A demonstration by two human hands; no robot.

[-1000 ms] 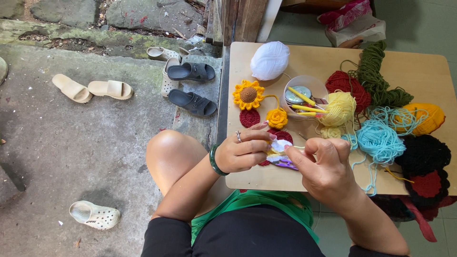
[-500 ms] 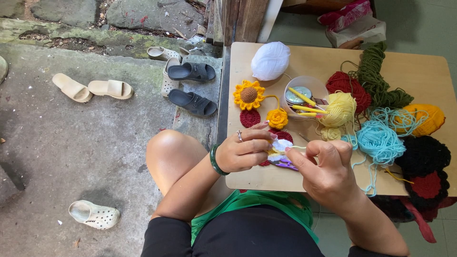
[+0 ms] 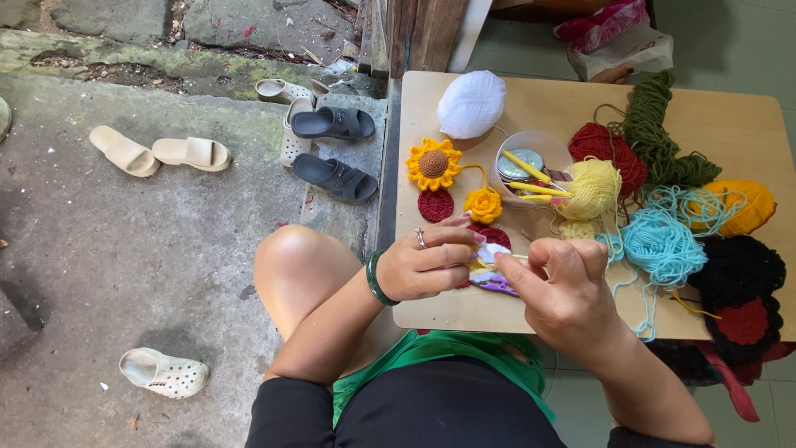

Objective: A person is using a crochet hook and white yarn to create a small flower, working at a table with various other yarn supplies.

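Just below the middle of the frame, the left hand (image 3: 427, 265) is pinching a small white, yellow and purple crochet piece (image 3: 487, 267) between its curled fingers, holding it at the near edge of the wooden table (image 3: 531, 108). The right hand (image 3: 565, 286) is closing around a thin crochet hook (image 3: 522, 258), whose tip is touching the piece from the right. A crocheted sunflower (image 3: 434, 163) is lying above the hands, and light blue yarn (image 3: 662, 243) is sitting to their right.
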